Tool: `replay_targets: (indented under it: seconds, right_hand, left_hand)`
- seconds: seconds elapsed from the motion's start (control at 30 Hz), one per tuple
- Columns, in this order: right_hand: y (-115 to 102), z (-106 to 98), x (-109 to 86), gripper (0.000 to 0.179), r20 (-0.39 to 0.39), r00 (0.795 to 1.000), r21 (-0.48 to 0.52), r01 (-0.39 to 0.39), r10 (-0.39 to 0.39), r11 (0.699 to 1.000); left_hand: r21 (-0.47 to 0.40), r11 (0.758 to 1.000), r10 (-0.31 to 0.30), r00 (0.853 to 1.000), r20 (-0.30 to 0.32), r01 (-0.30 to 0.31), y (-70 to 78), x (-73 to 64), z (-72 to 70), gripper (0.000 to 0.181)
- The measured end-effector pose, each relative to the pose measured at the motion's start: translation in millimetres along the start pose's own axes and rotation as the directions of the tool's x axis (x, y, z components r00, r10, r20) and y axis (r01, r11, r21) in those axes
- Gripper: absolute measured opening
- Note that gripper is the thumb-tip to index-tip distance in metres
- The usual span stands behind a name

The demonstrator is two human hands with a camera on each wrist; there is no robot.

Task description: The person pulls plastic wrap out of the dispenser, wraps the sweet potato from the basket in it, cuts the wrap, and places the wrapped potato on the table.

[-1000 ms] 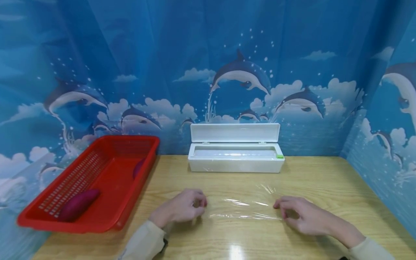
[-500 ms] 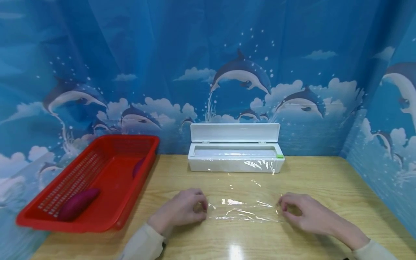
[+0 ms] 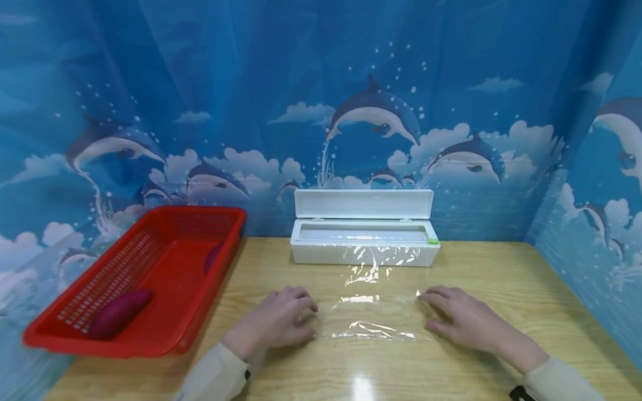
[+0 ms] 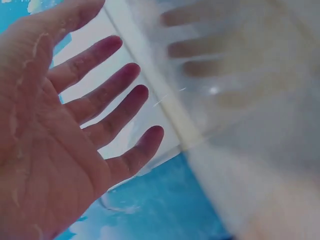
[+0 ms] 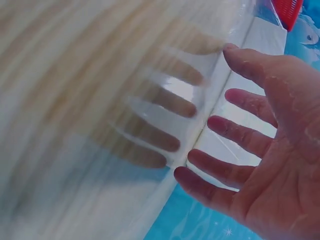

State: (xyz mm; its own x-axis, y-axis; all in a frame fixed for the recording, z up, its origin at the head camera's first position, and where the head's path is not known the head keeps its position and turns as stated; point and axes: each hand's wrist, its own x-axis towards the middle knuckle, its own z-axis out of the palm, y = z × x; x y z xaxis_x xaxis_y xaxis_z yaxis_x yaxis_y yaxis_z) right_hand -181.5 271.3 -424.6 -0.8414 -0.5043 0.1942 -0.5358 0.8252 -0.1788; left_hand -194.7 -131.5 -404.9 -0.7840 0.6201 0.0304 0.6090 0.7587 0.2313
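A sheet of clear plastic wrap (image 3: 373, 328) runs from the white wrap box (image 3: 363, 255) toward the front of the table, showing mostly as bright glints. At its left edge is my left hand (image 3: 278, 321), fingers parted and slightly bent. My right hand (image 3: 463, 323) is at the right edge, thumb and fingers apart. In the left wrist view the left hand's fingers (image 4: 112, 107) are spread with nothing between them. The right wrist view shows the right hand's fingers (image 5: 235, 135) likewise loosely spread, fingertips right at the table surface.
On the left stands a red plastic basket (image 3: 173, 312) holding a purple sweet potato (image 3: 120, 313) and another purple one (image 3: 213, 257) partly hidden by its wall. The box's lid (image 3: 363, 204) is raised at the back. A dolphin-print curtain (image 3: 281, 139) borders the wooden table (image 3: 491, 273).
Both hands have loosened from a thumb-and-finger pinch at the wrap's edges to parted fingers. Glints on the wrap have spread back to the box front.
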Motion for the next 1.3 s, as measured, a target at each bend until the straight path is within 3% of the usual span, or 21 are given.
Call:
replay_targets:
  seconds: [0.17,0.37,0.53,0.73,0.93,1.3]
  right_hand:
    - [1.9,2.4,-0.7,0.053,0.031,0.999,-0.013,-0.021,0.021,1.0]
    - [0.1,2.8,-1.0,0.055,0.048,0.999,-0.011,-0.025,0.025,1.0]
    - [-2.4,2.2,-2.0,0.057,0.059,0.997,-0.008,-0.038,0.039,0.999]
    - [-3.4,1.9,-2.6,0.057,0.063,0.997,-0.006,-0.039,0.04,0.999]
    - [-2.4,2.5,-1.7,0.057,0.056,0.998,-0.008,-0.034,0.034,0.999]
    - [-2.3,2.5,-0.2,0.057,0.072,0.997,-0.007,-0.031,0.031,0.999]
  left_hand:
    - [0.056,0.998,0.044,0.998,-0.041,-0.042,8.5,-4.0,-21.8,0.048]
    - [0.128,0.988,0.094,0.995,-0.02,-0.091,21.2,-11.3,-60.4,0.052]
    - [0.215,0.97,0.129,0.991,-0.045,-0.116,17.9,-14.3,-89.8,0.055]
    - [0.356,0.929,0.165,0.974,-0.154,-0.101,-3.9,-18.4,-119.9,0.061]
    - [0.408,0.912,0.145,0.96,-0.24,-0.036,-33.0,-27.8,-137.3,0.069]
    - [0.474,0.877,0.057,0.963,-0.264,0.078,-83.8,-51.8,-147.6,0.069]
